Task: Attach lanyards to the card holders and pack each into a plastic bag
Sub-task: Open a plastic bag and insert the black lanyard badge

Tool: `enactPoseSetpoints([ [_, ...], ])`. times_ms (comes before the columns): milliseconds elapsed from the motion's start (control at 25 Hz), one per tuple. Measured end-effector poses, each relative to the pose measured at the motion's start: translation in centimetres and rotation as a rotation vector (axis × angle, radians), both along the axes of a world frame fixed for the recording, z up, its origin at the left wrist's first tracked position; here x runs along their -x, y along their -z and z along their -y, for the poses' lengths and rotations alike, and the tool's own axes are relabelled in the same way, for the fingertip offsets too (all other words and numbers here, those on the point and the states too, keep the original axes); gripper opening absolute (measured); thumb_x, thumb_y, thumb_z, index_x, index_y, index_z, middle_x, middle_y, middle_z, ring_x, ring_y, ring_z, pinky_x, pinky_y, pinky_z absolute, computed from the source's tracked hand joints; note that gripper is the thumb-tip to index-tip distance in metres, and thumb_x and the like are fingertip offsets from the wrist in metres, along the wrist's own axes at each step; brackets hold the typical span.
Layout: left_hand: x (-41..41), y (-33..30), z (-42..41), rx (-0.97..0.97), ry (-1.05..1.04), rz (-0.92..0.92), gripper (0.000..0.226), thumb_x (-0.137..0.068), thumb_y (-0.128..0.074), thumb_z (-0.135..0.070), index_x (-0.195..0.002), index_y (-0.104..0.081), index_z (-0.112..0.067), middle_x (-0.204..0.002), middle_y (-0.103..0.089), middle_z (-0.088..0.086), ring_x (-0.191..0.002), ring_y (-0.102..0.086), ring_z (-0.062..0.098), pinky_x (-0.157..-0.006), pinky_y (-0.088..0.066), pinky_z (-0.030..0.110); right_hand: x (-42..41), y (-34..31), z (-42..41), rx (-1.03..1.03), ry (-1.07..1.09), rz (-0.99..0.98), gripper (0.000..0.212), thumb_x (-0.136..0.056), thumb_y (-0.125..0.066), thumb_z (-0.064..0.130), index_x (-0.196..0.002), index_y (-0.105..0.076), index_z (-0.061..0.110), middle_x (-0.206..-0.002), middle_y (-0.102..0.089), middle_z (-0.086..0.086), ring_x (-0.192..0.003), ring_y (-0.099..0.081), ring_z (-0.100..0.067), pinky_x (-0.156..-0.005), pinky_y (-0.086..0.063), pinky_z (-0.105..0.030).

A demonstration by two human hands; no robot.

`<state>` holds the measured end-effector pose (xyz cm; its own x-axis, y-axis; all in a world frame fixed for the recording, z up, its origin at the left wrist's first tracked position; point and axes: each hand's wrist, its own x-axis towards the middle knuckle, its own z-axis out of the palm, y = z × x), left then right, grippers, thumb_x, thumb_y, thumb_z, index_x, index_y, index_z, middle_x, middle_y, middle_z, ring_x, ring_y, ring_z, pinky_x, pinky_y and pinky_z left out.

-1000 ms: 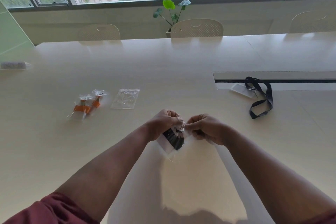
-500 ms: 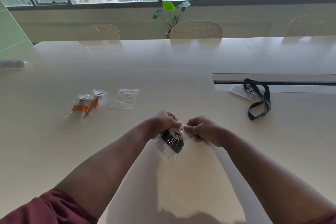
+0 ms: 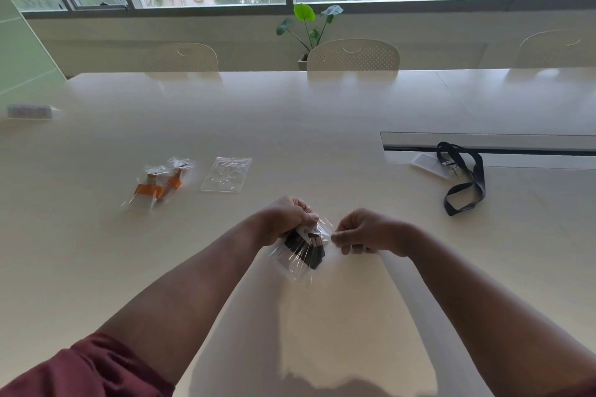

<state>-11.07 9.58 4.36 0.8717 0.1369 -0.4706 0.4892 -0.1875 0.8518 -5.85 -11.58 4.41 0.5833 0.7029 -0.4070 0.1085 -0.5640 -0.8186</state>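
While the wide pale bench is carrying everything else at rest, the person is working just above its near middle, and the step in hand looks to be the packing of one set. Well off to the right, a black lanyard is lying in a loose loop, its clip end sitting on or just beside a clear card holder near the slot in the benchtop; that pair is waiting its turn, and from here I cannot tell whether the clip is already hooked on. To the left, a flat empty plastic bag is lying beside two packed bags holding orange lanyards, which are touching one another.

Between the forearms, a small clear bag is hanging with a folded dark lanyard and a pale card holder inside it. The left hand is clenched round the bag's top and its contents, gripping them from the left. The right hand is curled too, its thumb and finger pinching the bag's right upper edge and pulling the film taut.

The next move, I judge, is calling for the mouth to be closed: both grips need to hold the opening level while the flap is pressed shut, without the metal clip slipping back out.
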Motion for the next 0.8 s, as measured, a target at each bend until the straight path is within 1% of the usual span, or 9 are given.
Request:
enactPoseSetpoints([
  [80,0.0,0.0,-0.1,0.019,-0.010,-0.003,0.008,-0.091,-0.074,-0.006,-0.093,-0.066,-0.005,-0.083,-0.068,0.011,-0.064,-0.069,0.019,-0.060,-0.057,0.031,0.0,0.0,0.3,0.013,0.001,0.004,0.022,-0.097,-0.068,0.019,-0.075,-0.071,0.016,-0.066,-0.070,0.003,-0.049,-0.050,-0.004,-0.048,-0.036,-0.019],
  [160,0.0,0.0,0.0,0.022,-0.008,-0.012,0.010,-0.091,-0.074,-0.006,-0.096,-0.065,-0.004,-0.084,-0.068,0.012,-0.065,-0.069,0.019,-0.058,-0.058,0.031,0.1,0.2,0.8,-0.064,0.035,-0.037,0.022,-0.096,-0.066,0.012,-0.075,-0.070,0.014,-0.067,-0.068,0.000,-0.048,-0.048,-0.004,-0.047,-0.035,-0.018],
  [240,0.0,0.0,0.2,0.025,0.001,-0.016,0.011,-0.091,-0.074,-0.006,-0.095,-0.064,-0.004,-0.083,-0.068,0.012,-0.061,-0.069,0.018,-0.054,-0.056,0.028,0.3,0.4,1.2,-0.130,0.043,-0.074,0.022,-0.097,-0.064,0.008,-0.076,-0.069,0.012,-0.068,-0.066,-0.003,-0.048,-0.047,-0.004,-0.046,-0.034,-0.018],
  [400,0.1,-0.1,0.3,0.048,-0.005,-0.018,0.008,-0.091,-0.073,-0.005,-0.092,-0.065,-0.004,-0.079,-0.068,0.011,-0.059,-0.070,0.018,-0.053,-0.056,0.027,0.3,0.4,1.4,-0.116,0.036,-0.073,0.026,-0.101,-0.060,0.013,-0.075,-0.063,0.013,-0.064,-0.062,0.001,-0.046,-0.046,-0.004,-0.044,-0.033,-0.018],
  [560,0.3,-0.1,0.3,0.056,-0.017,-0.012,0.005,-0.091,-0.072,-0.006,-0.091,-0.068,-0.004,-0.077,-0.070,0.010,-0.061,-0.070,0.019,-0.056,-0.058,0.029,0.3,0.3,1.3,-0.111,0.049,-0.098,0.029,-0.103,-0.056,0.015,-0.075,-0.061,0.013,-0.061,-0.061,0.004,-0.045,-0.046,-0.004,-0.044,-0.032,-0.018],
  [680,0.4,0.1,0.3,0.057,-0.049,-0.009,0.005,-0.091,-0.073,-0.007,-0.087,-0.070,-0.006,-0.076,-0.071,0.009,-0.062,-0.070,0.020,-0.060,-0.060,0.032,0.2,0.9,1.5,-0.176,0.072,-0.099,0.031,-0.105,-0.053,0.015,-0.075,-0.058,0.011,-0.059,-0.056,0.004,-0.046,-0.042,-0.007,-0.044,-0.031,-0.019],
  [800,0.5,0.1,0.2,0.114,-0.080,-0.016,0.008,-0.090,-0.073,-0.005,-0.083,-0.070,-0.006,-0.072,-0.072,0.009,-0.058,-0.069,0.018,-0.054,-0.056,0.027,0.1,1.6,1.4,-0.268,0.165,-0.146,0.030,-0.105,-0.053,0.013,-0.075,-0.058,0.010,-0.062,-0.054,-0.002,-0.049,-0.042,-0.009,-0.044,-0.032,-0.020],
])
